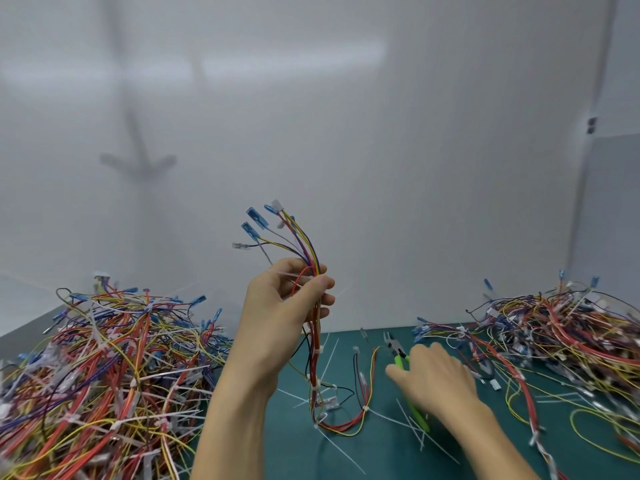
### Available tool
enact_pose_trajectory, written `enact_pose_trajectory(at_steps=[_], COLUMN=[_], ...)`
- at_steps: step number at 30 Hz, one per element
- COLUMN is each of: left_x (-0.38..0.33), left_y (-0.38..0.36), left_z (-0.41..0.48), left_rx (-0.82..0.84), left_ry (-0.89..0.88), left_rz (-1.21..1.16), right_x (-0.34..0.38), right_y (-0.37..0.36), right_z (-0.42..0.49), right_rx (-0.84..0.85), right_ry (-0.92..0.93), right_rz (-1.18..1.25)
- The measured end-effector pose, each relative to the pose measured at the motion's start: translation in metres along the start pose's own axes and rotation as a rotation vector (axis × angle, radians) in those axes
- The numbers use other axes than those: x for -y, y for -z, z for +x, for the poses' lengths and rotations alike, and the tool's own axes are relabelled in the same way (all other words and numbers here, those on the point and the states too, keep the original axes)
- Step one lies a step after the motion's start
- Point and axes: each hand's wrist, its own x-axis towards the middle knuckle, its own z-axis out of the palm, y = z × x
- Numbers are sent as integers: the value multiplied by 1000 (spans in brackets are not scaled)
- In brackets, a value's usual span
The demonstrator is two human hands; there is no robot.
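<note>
Left hand [282,308] grips the wire harness [304,242]; right hand [437,375] covers the green cutters [399,355], grip unclear.

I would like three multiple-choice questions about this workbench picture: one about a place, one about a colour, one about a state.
1. Where do the cutters lie?
A) on the left wire pile
B) on the green mat, under the right hand
C) on top of the right wire pile

2. What colour are the cutters' handles?
A) green
B) red
C) black

3. How is the wire harness at the left hand?
A) lying flat
B) dropped into a pile
C) gripped and raised upright

Answers: 1 B, the tool's head sticks out from beneath the hand on the mat; 2 A, bright green shows beside the hand; 3 C, fingers curl round the bundle, connectors pointing up.
</note>
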Motion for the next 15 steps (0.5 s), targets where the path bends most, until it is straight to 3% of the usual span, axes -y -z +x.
enact_pose_trajectory(at_steps=[12,15], left_x=[3,4], left_y=[3,3], left_z=[0,0], left_rx=[46,74], left_ry=[15,42], left_rz=[-54,-77], right_x=[19,23], right_y=[32,40], right_z=[3,0], right_rx=[-145,-168], right_ry=[72,101], right_rz=[734,811])
